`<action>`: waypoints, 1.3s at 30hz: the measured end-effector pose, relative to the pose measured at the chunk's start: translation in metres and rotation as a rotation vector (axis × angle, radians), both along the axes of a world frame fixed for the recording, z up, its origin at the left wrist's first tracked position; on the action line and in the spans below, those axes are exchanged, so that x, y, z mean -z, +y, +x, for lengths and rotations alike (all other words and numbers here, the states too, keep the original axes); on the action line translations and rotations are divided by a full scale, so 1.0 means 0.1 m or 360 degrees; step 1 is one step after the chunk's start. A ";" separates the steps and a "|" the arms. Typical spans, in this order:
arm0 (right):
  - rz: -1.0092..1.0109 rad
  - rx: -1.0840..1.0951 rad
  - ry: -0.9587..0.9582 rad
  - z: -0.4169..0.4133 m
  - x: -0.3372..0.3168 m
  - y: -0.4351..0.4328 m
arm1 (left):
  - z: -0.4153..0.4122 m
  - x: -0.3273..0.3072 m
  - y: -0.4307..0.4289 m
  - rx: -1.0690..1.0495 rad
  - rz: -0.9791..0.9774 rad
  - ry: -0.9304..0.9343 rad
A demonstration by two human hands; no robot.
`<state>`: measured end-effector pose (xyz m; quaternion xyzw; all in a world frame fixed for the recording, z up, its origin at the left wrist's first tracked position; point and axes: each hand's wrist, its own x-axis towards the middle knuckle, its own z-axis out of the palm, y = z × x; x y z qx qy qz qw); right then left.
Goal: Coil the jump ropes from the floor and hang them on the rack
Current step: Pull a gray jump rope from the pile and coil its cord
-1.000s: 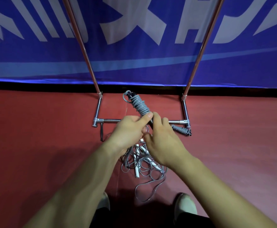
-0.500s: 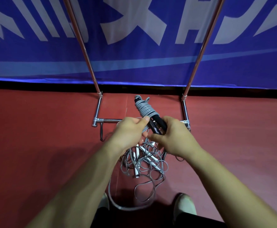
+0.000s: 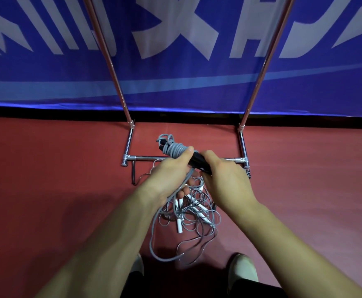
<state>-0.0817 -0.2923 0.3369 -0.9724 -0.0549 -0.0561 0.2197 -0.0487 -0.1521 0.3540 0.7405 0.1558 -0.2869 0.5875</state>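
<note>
The left hand [image 3: 171,172] was closed round the grey cord. Its thumb lay pressed on the tight turns of the jump rope [image 3: 174,149], and its lower fingers pinched the loose strand. The right hand [image 3: 226,179] was curled fully round the black handles [image 3: 197,161], on which those turns were wound. The bundle sat tilted just above the centre of the frame, with its wrapped end pointing up and left. From the left hand the free cord dropped along the wrist and swept into a wide loop at lower centre.

Beneath both hands a heap of ropes [image 3: 197,214] lay tangled on the red floor [image 3: 46,168], with white handles [image 3: 179,227] showing among the thin grey loops. A separate black handle [image 3: 133,174] lay left of the heap.

Just beyond the hands stood the chrome rack [image 3: 142,157]. Its low crossbar ran behind the bundle, and its two uprights rose out of the top of the frame. A blue banner [image 3: 197,87] with large white lettering filled the upper half. Two pale shoes [image 3: 243,267] showed at the bottom edge.
</note>
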 end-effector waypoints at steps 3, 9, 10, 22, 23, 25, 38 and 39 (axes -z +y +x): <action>0.0022 -0.0007 -0.0101 0.00 0.05 0.02 | -0.01 -0.07 0.01 0.0010 -0.0183 0.0095; 0.0380 -0.0100 0.0022 0.04 0.05 0.03 | 0.05 -0.05 0.01 -0.0123 -0.0526 0.0028; 0.0655 -0.0092 0.0165 0.05 0.01 0.04 | 0.06 -0.05 0.03 -0.0124 -0.0535 0.0000; 0.1602 0.0088 0.0583 0.16 -0.06 -0.22 | 0.10 0.01 0.11 0.0125 -0.0157 0.0009; 0.1491 0.0084 0.0553 0.15 -0.05 -0.23 | 0.09 0.03 0.11 0.0146 -0.0103 -0.0019; 0.1380 0.0079 0.0503 0.14 -0.04 -0.25 | 0.07 0.06 0.08 0.0113 -0.0091 -0.0091; 0.0576 -0.0129 -0.0123 0.09 0.04 -0.19 | 0.06 0.03 -0.06 -0.0057 -0.0332 0.0167; 0.0517 -0.0136 -0.0137 0.08 0.04 -0.19 | 0.06 0.02 -0.05 -0.0005 -0.0313 0.0212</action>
